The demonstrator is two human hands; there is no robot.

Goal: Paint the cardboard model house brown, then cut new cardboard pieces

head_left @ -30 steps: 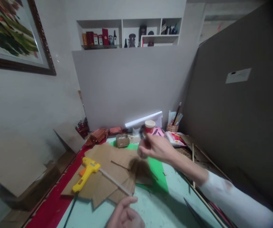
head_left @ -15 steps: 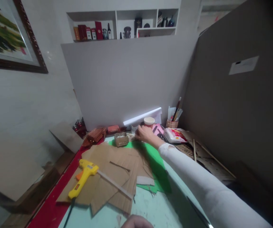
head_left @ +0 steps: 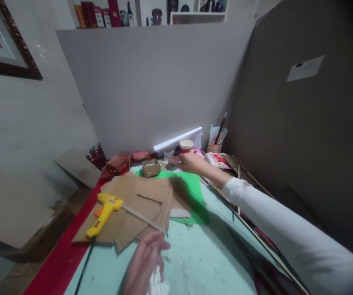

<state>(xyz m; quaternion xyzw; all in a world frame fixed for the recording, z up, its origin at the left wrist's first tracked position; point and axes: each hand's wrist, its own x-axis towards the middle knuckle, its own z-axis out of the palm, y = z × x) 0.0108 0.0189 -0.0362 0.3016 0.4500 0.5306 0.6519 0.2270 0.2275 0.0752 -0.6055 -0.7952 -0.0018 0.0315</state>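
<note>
My right hand (head_left: pixel 193 163) is stretched to the back of the table, fingers bent together; what they hold, if anything, is hidden. Just left of its fingertips stands a small round reddish-brown container (head_left: pixel 173 163). Behind the hand is a paper cup (head_left: pixel 186 145) with a white rim. At the near edge my left hand (head_left: pixel 144 258) has curled fingers, with a crumpled white tissue (head_left: pixel 157 283) at its palm. Beyond it a yellow glue gun (head_left: pixel 106 212) with a long glue stick lies on brown cardboard sheets (head_left: pixel 133 186).
Green sheets (head_left: pixel 195 192) lie under the cardboard's right side. A small cardboard box (head_left: pixel 151 168) and brown leather-like boxes (head_left: pixel 118 164) stand at the back left. Thin sticks (head_left: pixel 256 233) and dark-red scissor handles (head_left: pixel 268 278) lie right. A pen holder (head_left: pixel 215 146) stands at the back.
The view has tipped downward. My left hand has come up further into view, with the white tissue now showing. My right hand has shifted slightly right, and the reddish-brown container shows beside it.
</note>
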